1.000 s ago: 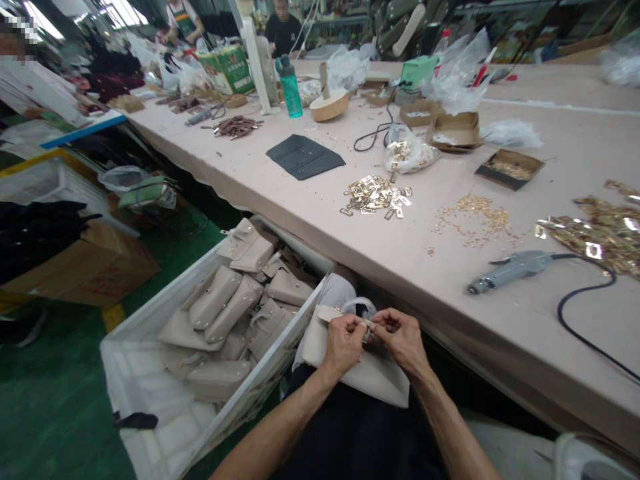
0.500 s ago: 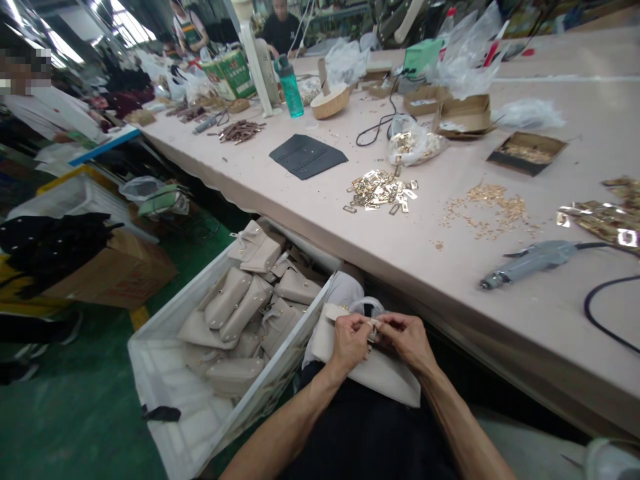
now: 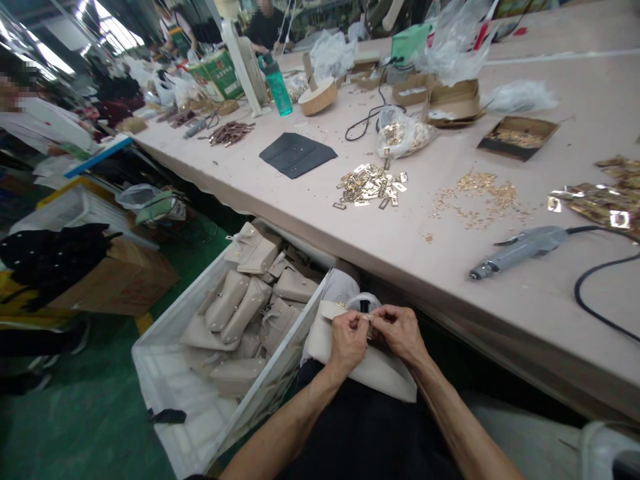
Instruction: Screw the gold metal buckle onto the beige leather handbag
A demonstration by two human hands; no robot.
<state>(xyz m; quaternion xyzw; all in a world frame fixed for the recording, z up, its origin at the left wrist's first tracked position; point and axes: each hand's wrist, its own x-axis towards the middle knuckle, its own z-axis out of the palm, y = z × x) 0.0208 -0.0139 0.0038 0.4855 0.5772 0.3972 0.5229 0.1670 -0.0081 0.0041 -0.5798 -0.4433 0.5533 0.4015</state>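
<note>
Saw bench [image 3: 430,267] and its load slide slightly left and up in view since half a second ago, probably from head motion; noted almost no shift in hands or handbag. Found left hand [image 3: 349,339] closed in a fingertip pinch, right hand [image 3: 403,330] likewise, both meeting over a small piece at the beige handbag [image 3: 380,370], too small to identify. Located handbag on the lap, tilted, just beside crate and below bench edge.

Judged work on this one as under way, not complete. Could not tell whether crated ones were finished or waiting; did spot gold-coloured hardware on several. Judged plenty of loose stock left: pile of rectangular metal frames [image 3: 367,183], scatter of tiny gold-coloured fittings [image 3: 487,190]. Noted electric screwdriver [image 3: 520,251] lying untouched.

Containers: found white plastic crate [image 3: 170,373] with beige bags [image 3: 227,303] heaped mainly toward far end. Saw tiny gold-coloured bits in cardboard tray [image 3: 500,148], unidentified pale stuff in open cardboard box [image 3: 463,97], gold-coloured hardware in clear plastic bag [image 3: 417,137], black material [image 3: 55,260] heaped in brown carton [image 3: 117,283].
</note>
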